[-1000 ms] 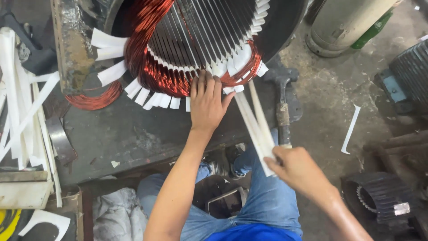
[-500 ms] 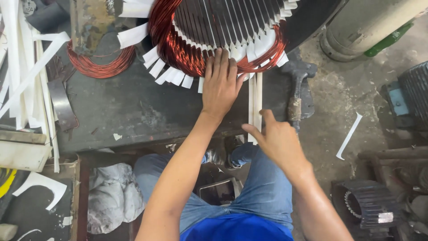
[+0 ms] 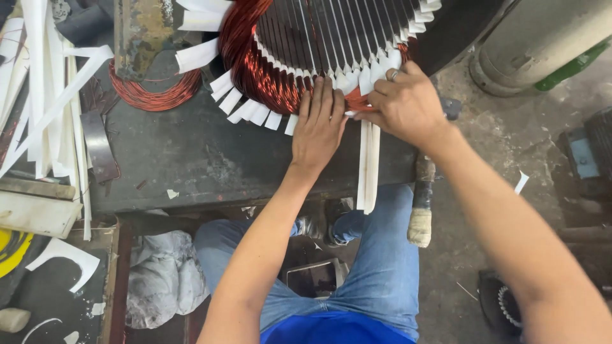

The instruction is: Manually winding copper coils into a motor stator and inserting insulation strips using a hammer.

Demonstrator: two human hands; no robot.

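Observation:
A large motor stator (image 3: 331,32) with copper windings (image 3: 255,60) lies on a dark metal bench (image 3: 191,159). White paper insulation tabs (image 3: 245,111) stick out around its lower rim. My left hand (image 3: 319,127) lies flat, fingers pressed against the copper coil at the stator's bottom edge. My right hand (image 3: 405,102) pinches the top of long white insulation strips (image 3: 368,165) that hang down over the bench edge, right at the stator slots.
A loose copper wire coil (image 3: 153,92) lies on the bench at the left. A pile of long white paper strips (image 3: 44,102) covers the far left. A hammer handle (image 3: 421,204) hangs past the bench edge. A grey cylinder (image 3: 542,38) stands at the upper right.
My right hand has carried the white strips up from below the bench edge to the stator rim. My left hand has stayed on the coil. The view has shifted closer.

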